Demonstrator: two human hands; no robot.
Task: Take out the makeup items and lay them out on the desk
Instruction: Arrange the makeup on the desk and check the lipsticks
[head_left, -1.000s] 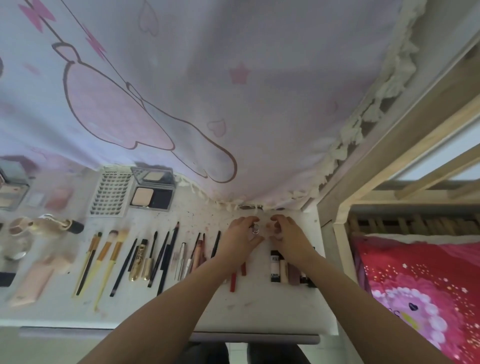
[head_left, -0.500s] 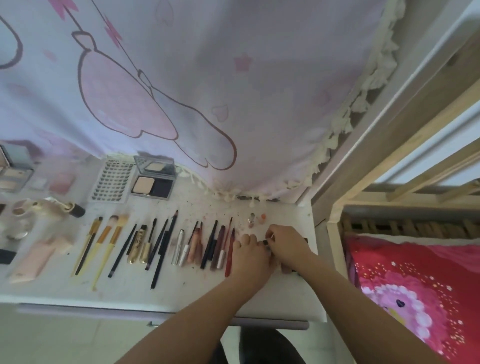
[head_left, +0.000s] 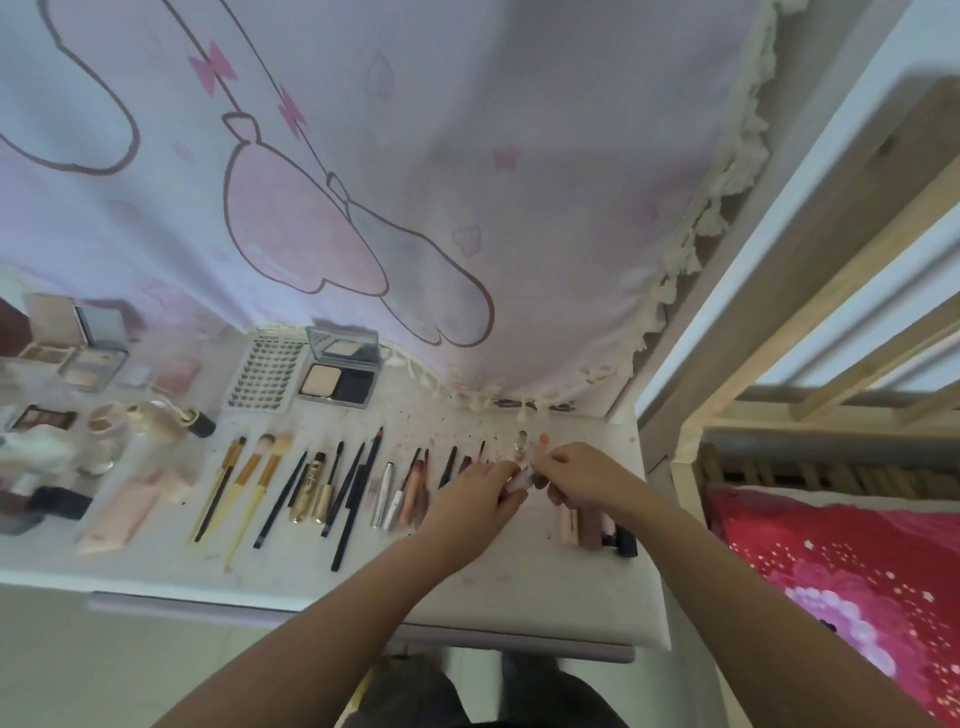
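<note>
Both hands meet over the right part of the desk. The left hand has its fingers curled in a closed grip round one end of a small pale tube, and the right hand pinches the other end, so the tube sits between the 2 hands, just above the desk surface. What kind of makeup item it is cannot be told; it is blurred and mostly hidden by the fingers.

Just behind the hands stand 2 small bottles, one clear-topped, one with an orange cap, close together. To the right of the right wrist, several short lipstick tubes lie side by side near the desk's right edge. To the left of the left hand runs a row of pencils and slim liners, then gold mascara tubes, dark pencils, and 3 brushes with yellow handles, all laid roughly parallel, pointing away from the person.

Farther back lie an open powder compact and, touching its left side, a card of false lashes. At the far left are more palettes, a pink tube and jars, blurred.

A curtain with pink cartoon print hangs behind the desk, its fringe touching the back edge. To the right stands a wooden bed frame with a red patterned blanket.
</note>
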